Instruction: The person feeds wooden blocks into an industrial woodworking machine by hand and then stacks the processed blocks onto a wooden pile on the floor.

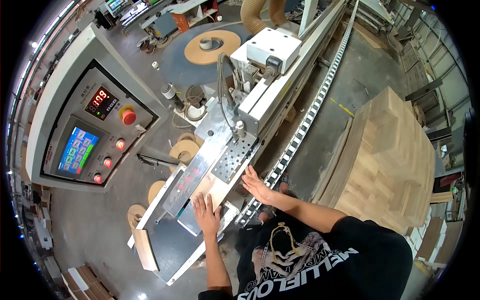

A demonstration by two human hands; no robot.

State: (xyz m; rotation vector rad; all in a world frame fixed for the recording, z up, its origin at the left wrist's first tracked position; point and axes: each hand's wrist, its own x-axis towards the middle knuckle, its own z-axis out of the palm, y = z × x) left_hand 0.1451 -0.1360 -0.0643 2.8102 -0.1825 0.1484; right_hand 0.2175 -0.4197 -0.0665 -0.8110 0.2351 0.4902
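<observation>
My left hand (206,216) lies flat with its fingers stretched forward on a light wooden board (215,189). The board sits on the metal bed of an edge-banding machine (187,192), just before a plate full of round holes (233,159). My right hand (257,187) is beside the board's right side, fingers extended and slightly apart. Whether its fingertips touch the board or the machine's edge, I cannot tell. Neither hand grips anything. A second narrow wooden board (145,250) rests at the left end of the dark table (172,247).
A control panel (95,120) with a lit screen and red buttons stands at left. Beyond the bed is a roll of edge banding (212,47) on a round disc. A roller rail (305,125) runs along the machine's right side. Stacked wooden boards (385,160) stand at right.
</observation>
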